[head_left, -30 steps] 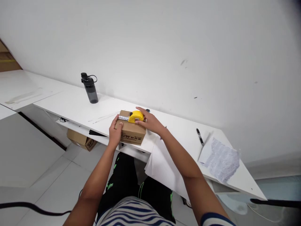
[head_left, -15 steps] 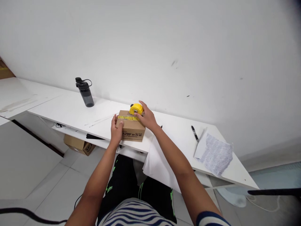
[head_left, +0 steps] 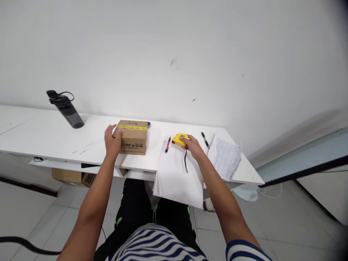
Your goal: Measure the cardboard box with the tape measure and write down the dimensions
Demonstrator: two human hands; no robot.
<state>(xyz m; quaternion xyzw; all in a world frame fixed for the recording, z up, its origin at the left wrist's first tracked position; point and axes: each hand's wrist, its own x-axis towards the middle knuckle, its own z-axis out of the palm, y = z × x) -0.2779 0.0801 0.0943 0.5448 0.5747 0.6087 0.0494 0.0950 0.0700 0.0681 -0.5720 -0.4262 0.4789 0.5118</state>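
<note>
A small brown cardboard box [head_left: 134, 139] sits on the white desk [head_left: 49, 139], with yellow tape along its top edge. My left hand [head_left: 112, 139] rests against the box's left side, fingers partly spread. My right hand [head_left: 191, 143] is closed over a yellow tape measure [head_left: 179, 139], which lies on a sheet of white paper [head_left: 178, 174] to the right of the box. The tape measure's black wrist cord [head_left: 186, 163] trails toward me over the paper.
A dark water bottle [head_left: 65, 108] stands at the left of the desk. A red pen [head_left: 167, 144] and a black pen [head_left: 204, 139] lie beside the paper, with a printed, crumpled sheet [head_left: 227, 156] at right. A second cardboard box [head_left: 73, 176] sits under the desk.
My right hand carried the tape measure off the box and set it down on the paper to the right. My left hand stayed at the box's left side. The view swung right.
</note>
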